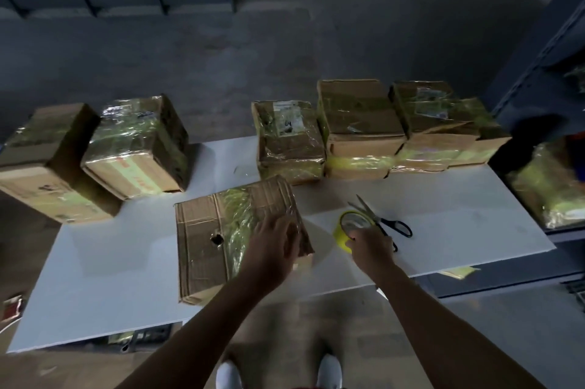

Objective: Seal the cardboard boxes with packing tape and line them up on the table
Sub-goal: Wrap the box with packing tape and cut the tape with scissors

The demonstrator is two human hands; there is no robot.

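Here, a person's left hand (273, 246) is pressing down, fingers laid flat and close together, on the taped top of the nearest box (209, 240), which is lying at the front of the white table (110, 262). The right hand (372, 246) is gripping the near rim of a yellow tape roll (343, 235), fingers curling around it. The roll is sitting on the table just right of that box. One pair of black-handled scissors (384, 224) is lying with its blades apart, right against the roll's far side.

The nearest box is showing a ragged hole in its lid. Its flaps are closed, and what is inside cannot be made out.

Beyond the hands, six boxes in all are plainly showing on the table. Besides the nearest one, a left pair (136, 148) is sitting side by side at the far left corner. A back row (288, 141) of three is standing touching along the far right edge. All are closed and glinting with tape. Whether the two rightmost are resting on further boxes cannot be told. One tape-wrapped bundle (550, 186) is sitting off the table, at the right.
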